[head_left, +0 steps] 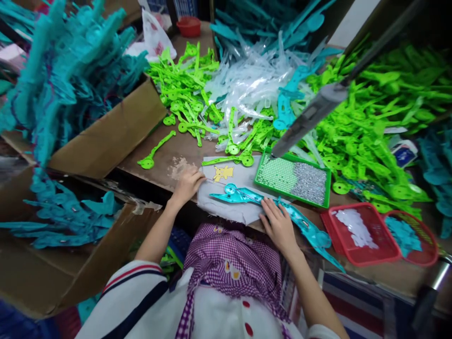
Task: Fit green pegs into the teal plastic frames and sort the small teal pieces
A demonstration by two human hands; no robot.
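Note:
A long, shiny blue plastic part (pixel 243 194) with round ends lies across a grey cloth (pixel 229 212) at the table's front edge. My right hand (pixel 278 221) rests over its middle, fingers bent onto it and holding it against the table. To the left, my left hand (pixel 189 184) is closed in a pinch at the cloth's edge. From its fingertips a thin strand (pixel 213 181) runs toward the part's round end. Just behind lie a yellow cartoon-shaped cutout (pixel 223 173) and a green plastic arm (pixel 229 160).
A green tray (pixel 328 188) of small silvery pieces stands behind my right hand. Red baskets (pixel 379 256) hold white and blue bits. A grey hanging tool (pixel 310 117) slants over the tray. Green parts (pixel 370 117) and clear parts (pixel 250 75) pile behind; cardboard boxes (pixel 109 127) stand left.

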